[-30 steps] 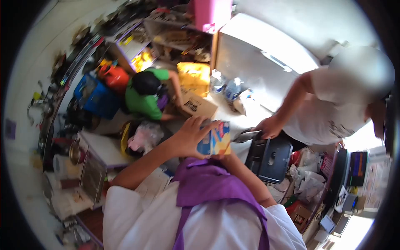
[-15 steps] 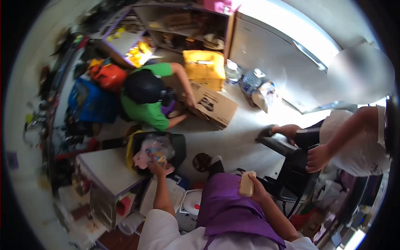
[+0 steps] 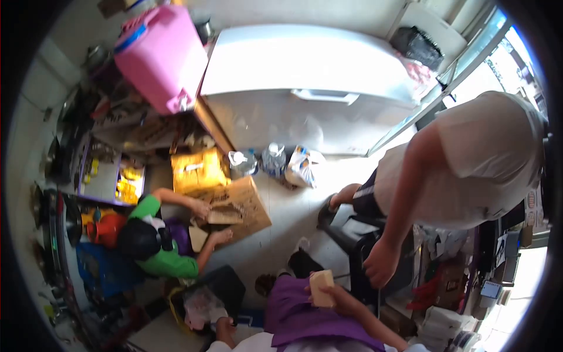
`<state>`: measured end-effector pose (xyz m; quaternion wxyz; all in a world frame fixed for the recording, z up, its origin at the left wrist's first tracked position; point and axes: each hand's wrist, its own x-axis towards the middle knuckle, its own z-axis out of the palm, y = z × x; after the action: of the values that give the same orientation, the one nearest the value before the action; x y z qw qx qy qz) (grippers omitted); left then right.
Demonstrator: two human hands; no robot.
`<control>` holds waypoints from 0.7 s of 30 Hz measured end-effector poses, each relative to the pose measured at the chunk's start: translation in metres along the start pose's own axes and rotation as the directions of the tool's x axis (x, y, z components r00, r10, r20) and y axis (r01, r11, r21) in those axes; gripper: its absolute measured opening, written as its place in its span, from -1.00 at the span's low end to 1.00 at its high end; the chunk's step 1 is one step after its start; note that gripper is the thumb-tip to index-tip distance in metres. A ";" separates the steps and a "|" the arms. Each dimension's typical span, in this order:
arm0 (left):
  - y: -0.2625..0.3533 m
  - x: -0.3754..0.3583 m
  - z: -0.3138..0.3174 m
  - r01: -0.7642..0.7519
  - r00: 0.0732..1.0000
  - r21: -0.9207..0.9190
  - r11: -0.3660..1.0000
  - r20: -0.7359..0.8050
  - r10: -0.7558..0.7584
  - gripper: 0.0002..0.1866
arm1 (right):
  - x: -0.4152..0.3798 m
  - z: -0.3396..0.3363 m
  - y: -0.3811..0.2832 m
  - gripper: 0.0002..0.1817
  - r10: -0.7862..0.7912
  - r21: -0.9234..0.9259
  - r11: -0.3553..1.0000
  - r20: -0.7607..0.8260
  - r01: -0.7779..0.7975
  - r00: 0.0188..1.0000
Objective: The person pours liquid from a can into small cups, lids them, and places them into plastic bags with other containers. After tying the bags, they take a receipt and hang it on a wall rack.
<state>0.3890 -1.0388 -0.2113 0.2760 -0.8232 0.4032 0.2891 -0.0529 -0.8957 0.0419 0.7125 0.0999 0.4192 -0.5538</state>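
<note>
My right hand is closed around a pale yellow block, held upright in front of my purple apron. Its exact kind does not show. At the lower left, my left hand looks curled beside a black bin. Something pale at its fingertips cannot be made out. Just past those fingers, a clear plastic bag with pinkish contents lies at the bin's opening.
A co-worker in green handles an open cardboard box by a yellow bag. Another person stands at right by a black chair. Water bottles stand before the chest freezer.
The view has swung up and rightward, so the freezer shows more fully. My left hand sits lower in view, and the colourful item by it no longer shows. My right hand keeps the block.
</note>
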 end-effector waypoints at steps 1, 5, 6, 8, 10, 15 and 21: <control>0.031 -0.011 0.004 -0.111 0.986 -0.015 0.994 0.124 0.112 -0.43 | 0.000 0.005 -0.017 -0.37 -0.001 -0.062 0.998 0.021 0.003 1.000; 0.282 -0.143 -0.002 -0.823 0.527 -0.137 0.551 0.175 0.831 -0.58 | 0.004 0.012 -0.069 -0.47 -0.020 -0.148 0.989 -0.100 0.005 0.995; 0.353 -0.167 0.000 -0.985 0.171 0.019 0.170 0.032 0.985 -0.55 | 0.007 0.020 -0.083 -0.50 -0.073 -0.142 0.989 -0.166 0.049 0.984; 0.483 -0.250 -0.032 -0.971 -0.235 0.078 -0.227 -0.118 0.965 -0.46 | 0.020 0.010 -0.100 -0.48 -0.113 -0.079 0.992 -0.218 0.098 0.969; 0.595 -0.308 -0.067 -0.867 -0.485 0.267 -0.421 -0.255 0.836 -0.43 | 0.024 0.010 -0.119 -0.46 -0.193 0.014 0.979 -0.226 0.202 0.955; 0.794 -0.340 -0.106 -0.728 -0.571 0.535 -0.429 -0.127 0.811 -0.55 | 0.027 -0.002 -0.183 -0.45 -0.305 -0.024 0.949 -0.334 0.316 0.892; 0.865 -0.350 -0.119 -0.814 -0.096 0.524 -0.249 0.301 0.949 -0.58 | 0.070 -0.002 -0.250 -0.51 -0.361 0.074 0.891 -0.484 0.448 0.797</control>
<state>-0.4709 -1.3958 -0.0767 0.1548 -0.1510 0.9626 0.1632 -0.2692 -1.0358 0.0716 0.4457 0.2007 0.5335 -0.6903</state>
